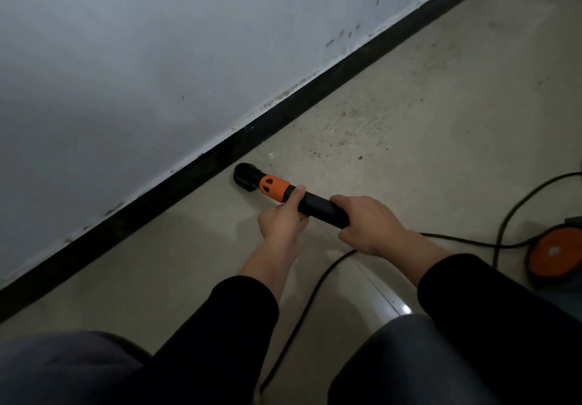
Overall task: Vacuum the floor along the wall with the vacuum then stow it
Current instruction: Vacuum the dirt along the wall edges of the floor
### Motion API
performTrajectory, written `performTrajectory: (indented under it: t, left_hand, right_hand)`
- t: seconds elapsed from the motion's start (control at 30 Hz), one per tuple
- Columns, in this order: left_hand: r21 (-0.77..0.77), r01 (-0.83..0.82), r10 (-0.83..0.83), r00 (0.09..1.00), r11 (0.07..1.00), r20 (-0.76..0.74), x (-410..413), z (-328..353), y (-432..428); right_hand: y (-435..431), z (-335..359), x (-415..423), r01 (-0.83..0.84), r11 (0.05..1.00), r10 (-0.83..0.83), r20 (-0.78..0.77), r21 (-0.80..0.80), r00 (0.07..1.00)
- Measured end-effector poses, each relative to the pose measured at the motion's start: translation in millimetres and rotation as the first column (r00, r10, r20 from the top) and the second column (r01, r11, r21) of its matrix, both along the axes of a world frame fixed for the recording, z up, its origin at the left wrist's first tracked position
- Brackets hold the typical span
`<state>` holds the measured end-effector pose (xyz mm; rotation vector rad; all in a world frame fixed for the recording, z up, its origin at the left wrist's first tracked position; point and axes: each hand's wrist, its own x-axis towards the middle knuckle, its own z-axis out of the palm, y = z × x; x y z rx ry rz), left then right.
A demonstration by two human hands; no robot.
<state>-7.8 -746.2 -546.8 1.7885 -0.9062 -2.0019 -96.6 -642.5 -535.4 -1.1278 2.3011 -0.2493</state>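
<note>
A black vacuum wand [318, 205] with an orange collar [273, 187] lies low over the beige floor. Its black nozzle [247, 177] touches the floor right beside the black baseboard [195, 168]. My left hand [282, 218] grips the wand just behind the orange collar. My right hand [367, 225] grips the wand's rear end, covering it. Dark specks of dirt [349, 130] lie scattered on the floor beyond the nozzle, along the wall.
A white scuffed wall [157, 58] runs diagonally from lower left to upper right. A black cable [315, 291] snakes across the floor under my arms. The vacuum's orange and black body [556, 255] sits at the right edge. My knees fill the bottom.
</note>
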Motion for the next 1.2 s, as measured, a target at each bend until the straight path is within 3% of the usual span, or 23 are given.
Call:
performTrajectory:
  t: [0.3,1.2]
  left_hand:
    - [0.065,0.024,-0.016,0.992,0.998,-0.123,8.2,6.2,-5.1]
    - [0.094,0.16,-0.142,0.974,0.983,-0.175,-35.0,10.4,51.2]
  right_hand:
    - [-3.9,0.8,12.4,0.022,1.0,-0.021,-0.072,0.006,0.997]
    - [61.4,12.0,-10.3,0.211,0.977,-0.206,-0.162,0.012,0.965]
